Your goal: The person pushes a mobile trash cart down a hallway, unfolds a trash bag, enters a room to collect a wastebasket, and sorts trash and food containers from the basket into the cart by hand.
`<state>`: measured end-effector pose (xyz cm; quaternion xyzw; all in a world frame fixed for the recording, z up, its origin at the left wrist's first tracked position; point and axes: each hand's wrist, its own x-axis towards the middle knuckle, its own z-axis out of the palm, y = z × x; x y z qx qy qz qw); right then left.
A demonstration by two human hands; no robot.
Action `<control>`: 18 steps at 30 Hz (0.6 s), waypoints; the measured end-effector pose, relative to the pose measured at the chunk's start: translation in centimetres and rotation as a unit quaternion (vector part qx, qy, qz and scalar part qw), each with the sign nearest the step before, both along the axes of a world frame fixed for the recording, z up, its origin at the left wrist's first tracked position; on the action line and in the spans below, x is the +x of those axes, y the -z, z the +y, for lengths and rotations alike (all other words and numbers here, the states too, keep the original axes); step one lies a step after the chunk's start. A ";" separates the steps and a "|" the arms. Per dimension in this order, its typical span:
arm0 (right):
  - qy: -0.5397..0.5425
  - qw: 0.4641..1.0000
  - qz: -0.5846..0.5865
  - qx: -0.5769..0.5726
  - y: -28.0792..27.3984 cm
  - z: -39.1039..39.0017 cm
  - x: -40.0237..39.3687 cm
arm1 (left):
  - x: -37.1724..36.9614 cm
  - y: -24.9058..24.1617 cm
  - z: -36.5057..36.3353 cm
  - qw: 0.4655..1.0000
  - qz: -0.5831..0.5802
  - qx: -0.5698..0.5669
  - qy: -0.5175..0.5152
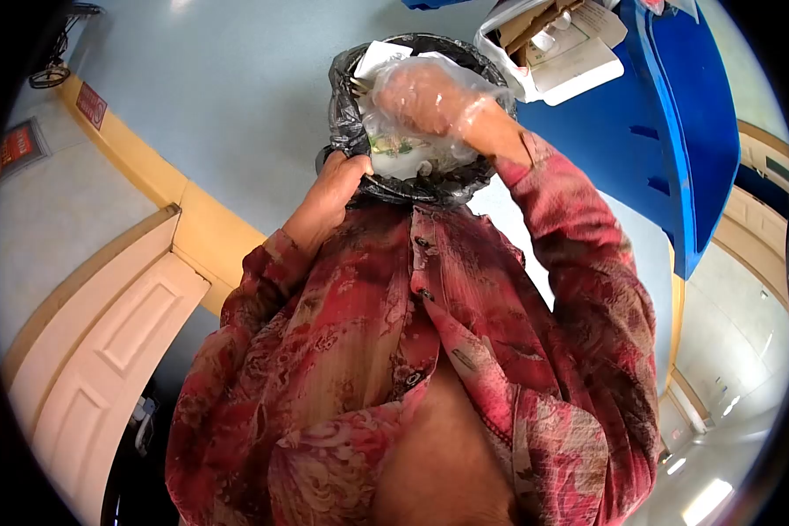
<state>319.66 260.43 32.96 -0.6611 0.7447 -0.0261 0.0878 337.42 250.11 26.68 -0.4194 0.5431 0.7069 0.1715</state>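
Note:
A bin lined with a black garbage bag (349, 131) sits right in front of my body, full of mixed trash such as white paper (382, 58) and clear plastic. My left hand (337, 186) is closed on the bag's near-left rim. Over the trash is my right hand (422, 98), wrapped in a loose, clear plastic glove or bag that reaches the wrist. Its fingers are curled, and their tips are hidden, so I cannot make out what they hold. Beneath it lies a clear bag with greenish and white scraps (401, 153).
To the right stands a large blue container (666, 131). A white bag (504, 53) with an opened cardboard box (574, 66) rests at its far end. Pale doors (114, 359) and a yellow wall strip (210, 232) are at left. Grey-blue floor (228, 96) lies beyond the bin.

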 end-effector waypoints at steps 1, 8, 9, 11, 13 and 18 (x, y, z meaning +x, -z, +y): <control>-0.021 0.999 0.022 0.014 0.2 -0.4 -0.1 | -0.2 0.2 -0.2 0.999 0.014 -0.007 0.028; 0.000 0.994 -0.066 0.081 -0.7 -0.4 -0.4 | -0.7 -1.0 0.3 0.999 -0.011 -0.010 0.032; 0.002 0.995 -0.065 0.082 -0.8 0.6 -1.1 | -0.5 -0.1 0.2 0.999 -0.010 -0.010 0.034; -0.006 0.995 -0.098 -0.027 -2.3 2.1 -2.1 | -0.5 0.7 -0.1 0.997 0.043 0.050 0.026; 0.062 0.993 -0.078 0.065 -4.7 2.9 -2.2 | -0.9 -1.2 0.5 0.998 0.056 0.034 0.011; 0.073 0.992 -0.099 0.008 -6.2 5.9 -4.0 | -0.6 -0.8 -0.3 0.998 0.044 0.020 0.044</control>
